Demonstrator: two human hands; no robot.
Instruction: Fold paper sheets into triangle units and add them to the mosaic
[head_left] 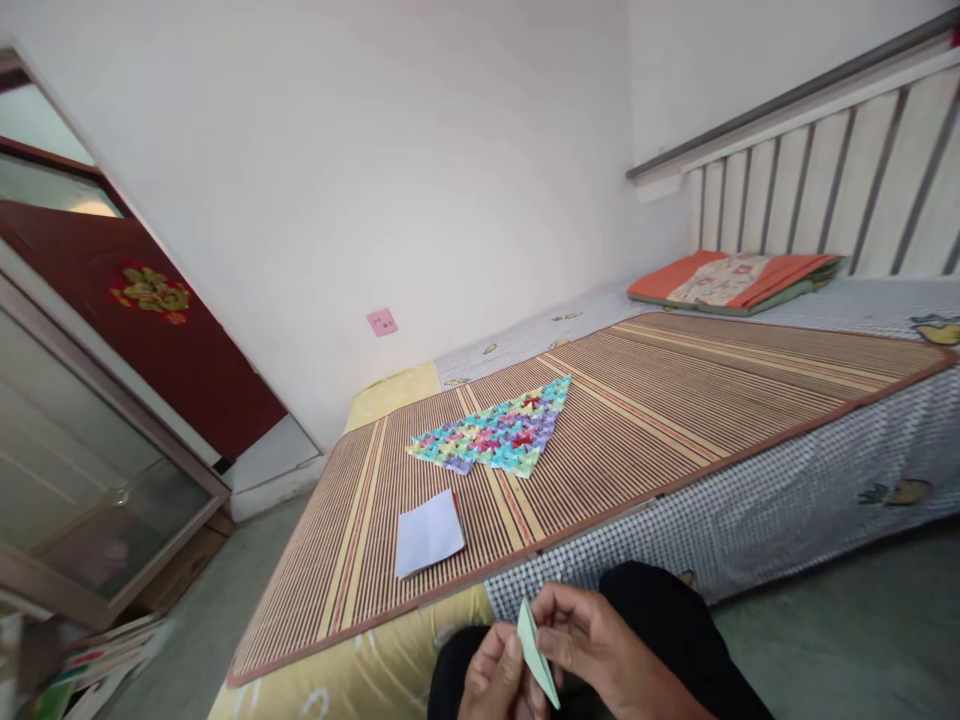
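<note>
At the bottom of the view both my hands pinch a small folded piece of pale green paper (537, 652) above my lap. My left hand (496, 682) grips its lower left side with closed fingers. From the right, my right hand (600, 650) holds the paper with thumb and fingers pressed together. On the striped bamboo mat (675, 400) ahead lies a colourful triangular panel of joined folded paper pieces (499, 436). A white folded sheet (427, 534) lies closer to me on the mat.
The mat covers a bed with a checked sheet (787, 500) and a yellow sheet (375, 670). An orange pillow (735, 280) rests by the slatted headboard (825, 180). A red door (150, 320) and a glass panel (82, 470) stand at left, with clutter (82, 660) on the floor.
</note>
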